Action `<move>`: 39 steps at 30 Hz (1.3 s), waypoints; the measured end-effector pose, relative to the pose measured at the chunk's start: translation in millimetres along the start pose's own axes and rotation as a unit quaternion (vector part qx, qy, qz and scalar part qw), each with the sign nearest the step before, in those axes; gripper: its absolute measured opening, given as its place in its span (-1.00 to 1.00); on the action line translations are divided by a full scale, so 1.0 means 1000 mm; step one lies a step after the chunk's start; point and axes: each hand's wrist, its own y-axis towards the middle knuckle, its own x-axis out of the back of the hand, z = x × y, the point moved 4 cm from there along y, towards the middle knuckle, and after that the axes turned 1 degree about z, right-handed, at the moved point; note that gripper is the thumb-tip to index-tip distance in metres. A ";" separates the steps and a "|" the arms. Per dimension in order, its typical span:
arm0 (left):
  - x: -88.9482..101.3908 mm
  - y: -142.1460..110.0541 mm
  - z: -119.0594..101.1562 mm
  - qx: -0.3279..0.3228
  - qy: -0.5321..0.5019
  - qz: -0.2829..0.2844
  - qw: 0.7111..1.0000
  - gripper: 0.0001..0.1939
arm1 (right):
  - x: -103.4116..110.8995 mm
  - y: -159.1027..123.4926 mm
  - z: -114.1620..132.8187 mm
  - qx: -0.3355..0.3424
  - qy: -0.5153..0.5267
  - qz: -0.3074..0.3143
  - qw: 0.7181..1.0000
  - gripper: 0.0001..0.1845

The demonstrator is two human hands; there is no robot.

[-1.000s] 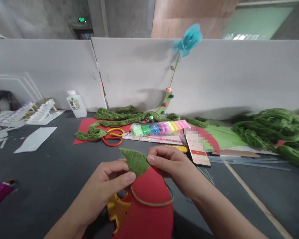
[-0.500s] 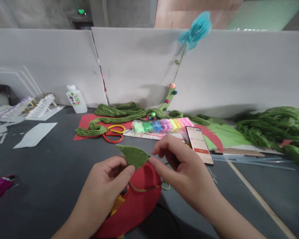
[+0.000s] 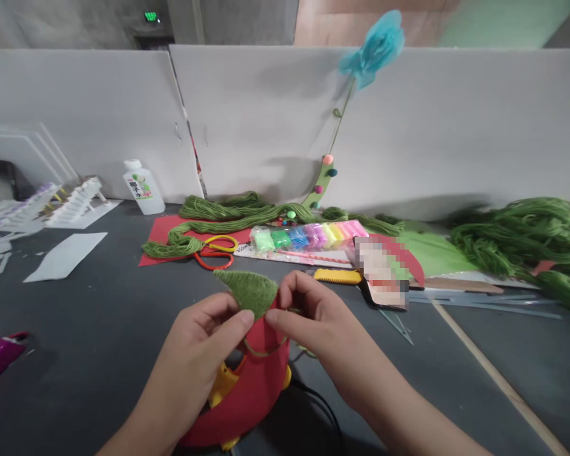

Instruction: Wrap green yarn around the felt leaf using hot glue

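Observation:
A red crescent-shaped piece (image 3: 261,399) stands in front of me, its upper tip wound with green yarn (image 3: 254,291). My left hand (image 3: 209,335) is closed on the wrapped tip, thumb in front and fingers behind. At the right edge, just below the winding, my right hand (image 3: 308,316) pinches the crescent between thumb and bent fingers; whether yarn is also between them is hidden. A loose yarn strand (image 3: 266,353) loops across the red surface under both hands. Behind the crescent, a yellow tool (image 3: 223,386) is partly covered.
Beyond my hands lie scissors (image 3: 216,259), bagged coloured clay (image 3: 299,237), a yellow utility knife (image 3: 337,276) and a blurred phone (image 3: 382,272). Green yarn skeins (image 3: 541,237) lie right. A white bottle (image 3: 144,188) and blue paper flower (image 3: 377,50) stand near the partition. A black cord (image 3: 325,405) trails below.
My right hand has moved left and closed in on the crescent's edge. The crescent has turned and shifted left, with its wrapped tip still in my left hand. The utility knife now shows more.

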 end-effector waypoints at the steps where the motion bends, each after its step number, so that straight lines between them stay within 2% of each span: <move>1: 0.000 0.000 0.000 0.006 -0.010 0.003 1.000 -0.85 | -0.001 0.000 0.000 -0.004 0.010 0.004 1.000 -0.78; 14: -0.004 0.002 -0.003 0.018 -0.002 0.036 0.999 -0.91 | -0.003 -0.001 0.003 -0.016 0.062 0.013 0.998 -0.78; 18: 0.003 0.005 -0.002 0.026 0.019 0.018 0.999 -0.81 | 0.002 0.000 0.006 -0.013 0.034 0.036 0.999 -0.86; 20: 0.009 0.007 0.000 0.026 0.028 -0.003 0.999 -0.79 | 0.011 0.003 0.009 0.006 -0.001 0.020 1.000 -0.89; 22: 0.014 0.009 0.001 0.020 0.053 -0.020 0.998 -0.78 | 0.023 0.008 0.014 0.046 -0.079 -0.011 0.996 -0.90; 24: 0.017 0.012 0.001 0.010 0.089 -0.032 0.995 -0.76 | 0.031 0.010 0.019 0.103 -0.209 -0.040 0.972 -0.93; 25: 0.017 0.013 0.001 0.007 0.103 -0.035 0.994 -0.76 | 0.033 0.010 0.022 0.142 -0.281 -0.058 0.947 -0.94; 27: 0.017 0.016 0.001 0.001 0.109 -0.031 0.994 -0.77 | 0.029 0.005 0.028 0.238 -0.397 -0.091 0.882 -0.96; 29: 0.015 0.018 0.002 -0.004 0.096 -0.018 0.995 -0.78 | 0.014 -0.004 0.030 0.325 -0.456 -0.074 0.825 -0.93; 30: 0.013 0.019 0.002 -0.006 0.086 -0.009 0.996 -0.78 | 0.004 -0.008 0.027 0.349 -0.474 -0.046 0.807 -0.90; 31: 0.012 0.020 0.003 -0.007 0.074 0.000 0.997 -0.77 | -0.006 -0.011 0.023 0.359 -0.494 -0.012 0.791 -0.88; 33: 0.010 0.020 0.003 -0.009 0.059 0.010 0.998 -0.76 | -0.020 -0.013 0.014 0.349 -0.547 0.001 0.761 -0.92; 35: 0.009 0.020 0.002 -0.014 0.064 0.008 0.998 -0.75 | -0.026 -0.012 0.005 0.329 -0.574 -0.008 0.750 -0.97; 36: 0.008 0.020 0.001 -0.016 0.072 0.006 0.997 -0.74 | -0.027 -0.011 0.003 0.322 -0.571 -0.007 0.755 -0.94; 37: 0.008 0.020 0.000 -0.017 0.079 0.005 0.997 -0.74 | -0.027 -0.010 0.001 0.316 -0.558 -0.003 0.767 -0.92; 39: 0.007 0.020 -0.001 -0.015 0.086 0.007 0.996 -0.74 | -0.024 -0.009 0.002 0.302 -0.505 0.008 0.808 -0.89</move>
